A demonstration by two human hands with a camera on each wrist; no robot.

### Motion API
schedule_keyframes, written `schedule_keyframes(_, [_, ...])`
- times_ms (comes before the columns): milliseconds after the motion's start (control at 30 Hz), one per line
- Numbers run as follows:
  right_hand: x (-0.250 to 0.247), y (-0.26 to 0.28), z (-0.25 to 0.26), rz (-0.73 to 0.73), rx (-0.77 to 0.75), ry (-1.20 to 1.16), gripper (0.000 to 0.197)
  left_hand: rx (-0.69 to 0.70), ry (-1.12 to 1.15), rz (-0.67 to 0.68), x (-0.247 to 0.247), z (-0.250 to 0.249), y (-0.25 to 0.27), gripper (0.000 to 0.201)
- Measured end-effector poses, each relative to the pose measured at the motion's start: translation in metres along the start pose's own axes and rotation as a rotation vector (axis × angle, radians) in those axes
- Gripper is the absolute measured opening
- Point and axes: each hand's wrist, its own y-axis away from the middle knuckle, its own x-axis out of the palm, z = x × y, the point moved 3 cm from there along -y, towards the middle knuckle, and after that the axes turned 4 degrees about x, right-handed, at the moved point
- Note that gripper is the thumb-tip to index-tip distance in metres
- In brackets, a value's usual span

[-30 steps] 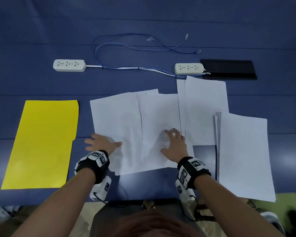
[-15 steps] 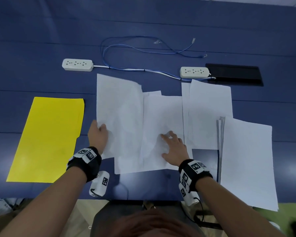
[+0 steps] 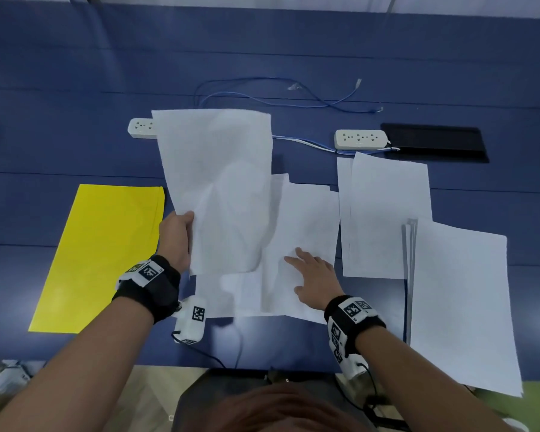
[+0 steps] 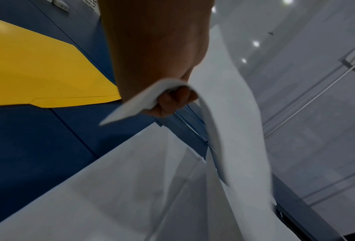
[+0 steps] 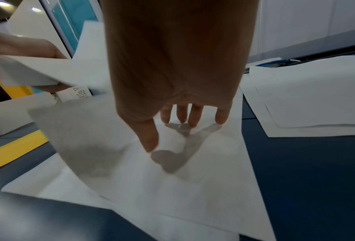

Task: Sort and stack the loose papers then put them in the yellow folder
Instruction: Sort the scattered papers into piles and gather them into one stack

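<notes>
My left hand (image 3: 176, 235) pinches the left edge of a white sheet (image 3: 219, 188) and holds it up off the blue table; the left wrist view shows the fingers (image 4: 172, 101) curled round its bent edge. My right hand (image 3: 312, 275) lies with straight fingers on the middle sheets (image 3: 306, 219), fingertips (image 5: 182, 117) touching the paper. More loose papers (image 3: 387, 213) lie to the right, and a thicker pile (image 3: 459, 307) sits at the near right. The yellow folder (image 3: 103, 254) lies flat and closed at the left.
Two white power strips (image 3: 360, 139) and blue cables (image 3: 278, 98) lie at the back of the table (image 3: 75, 88). A black slab (image 3: 434, 141) sits at the back right. The near table edge (image 3: 278, 366) runs just before my wrists.
My left hand took hold of the left sheet's edge and lifted it up and away from the table. The right hand stayed pressed on the middle sheets, fingers straightening.
</notes>
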Motion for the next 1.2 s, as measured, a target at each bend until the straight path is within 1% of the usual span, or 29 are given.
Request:
schedule_keyframes(67, [-0.004,-0.003,0.004,-0.02,0.032,-0.059,0.068,-0.034,-0.014,0.01,0.002,-0.001,0.0,0.028])
schedule_keyframes(100, [-0.007,-0.006,0.005,-0.031,0.073,-0.158,0.062,-0.059,-0.045,0.01,0.003,0.002,-0.001,0.028])
schedule_keyframes(167, [-0.016,-0.011,0.007,-0.076,0.139,-0.436,0.049,-0.092,-0.17,0.015,0.007,0.01,-0.001,0.027])
schedule_keyframes(200, [-0.019,-0.014,0.005,-0.129,0.148,-0.583,0.047,-0.086,-0.245,0.03,0.01,0.015,0.0,0.023])
schedule_keyframes(233, [-0.021,-0.015,0.004,-0.183,0.156,-0.636,0.046,-0.07,-0.314,0.053,0.013,0.02,0.002,0.018])
schedule_keyframes(267, [-0.021,-0.018,0.0,-0.21,0.188,-0.639,0.043,-0.055,-0.379,0.082,0.018,0.025,0.006,0.014])
schedule_keyframes(333, [-0.022,-0.02,-0.009,-0.24,0.281,-0.529,0.039,-0.054,-0.494,0.118,0.023,0.038,0.011,0.012])
schedule_keyframes(400, [-0.023,-0.016,-0.017,-0.263,0.424,-0.428,0.047,-0.088,-0.606,0.165,0.025,0.051,0.016,0.017])
schedule_keyframes(467, [-0.023,-0.012,-0.024,-0.293,0.533,-0.486,0.048,-0.101,-0.715,0.246,0.027,0.064,0.02,0.022])
schedule_keyframes(500, [-0.021,-0.01,-0.027,-0.304,0.545,-0.523,0.048,-0.088,-0.788,0.267,0.028,0.069,0.022,0.021])
schedule_keyframes(567, [-0.016,-0.009,-0.037,-0.323,0.57,-0.591,0.048,-0.041,-0.934,0.264,0.028,0.077,0.023,0.015])
schedule_keyframes(600, [-0.017,-0.01,-0.038,-0.331,0.579,-0.651,0.047,-0.024,-0.987,0.251,0.028,0.08,0.023,0.007])
schedule_keyframes(633, [-0.019,-0.011,-0.037,-0.32,0.572,-0.667,0.053,-0.012,-1.012,0.236,0.029,0.083,0.023,0.003])
schedule_keyframes(667, [-0.016,-0.014,-0.04,-0.318,0.585,-0.68,0.065,-0.013,-1.017,0.221,0.03,0.086,0.021,0.011])
schedule_keyframes(700, [-0.015,-0.016,-0.039,-0.286,0.59,-0.709,0.075,-0.028,-0.997,0.222,0.031,0.09,0.02,0.024])
schedule_keyframes(733, [-0.014,-0.017,-0.038,-0.243,0.58,-0.717,0.08,-0.053,-0.972,0.23,0.032,0.091,0.021,0.046])
schedule_keyframes(767, [-0.014,-0.017,-0.036,-0.209,0.577,-0.721,0.079,-0.086,-0.951,0.244,0.034,0.091,0.023,0.067])
schedule_keyframes(800, [-0.016,-0.017,-0.035,-0.188,0.582,-0.726,0.073,-0.128,-0.929,0.254,0.037,0.09,0.023,0.082])
schedule_keyframes(833, [-0.017,-0.016,-0.034,-0.183,0.591,-0.724,0.069,-0.159,-0.913,0.266,0.04,0.09,0.024,0.09])
schedule_keyframes(867, [-0.016,-0.017,-0.035,-0.176,0.603,-0.704,0.069,-0.188,-0.912,0.282,0.043,0.09,0.024,0.094])
schedule_keyframes(967, [-0.016,-0.016,-0.034,-0.158,0.626,-0.645,0.069,-0.266,-0.94,0.282,0.045,0.089,0.025,0.099])
schedule_keyframes(1033, [-0.016,-0.016,-0.034,-0.153,0.608,-0.651,0.065,-0.275,-0.928,0.273,0.045,0.089,0.027,0.095])
schedule_keyframes(1133, [-0.014,-0.016,-0.038,-0.167,0.569,-0.732,0.064,-0.181,-0.939,0.206,0.042,0.091,0.03,0.069])
schedule_keyframes(1200, [-0.013,-0.014,-0.038,-0.147,0.545,-0.809,0.071,-0.093,-0.939,0.168,0.041,0.089,0.035,0.061])
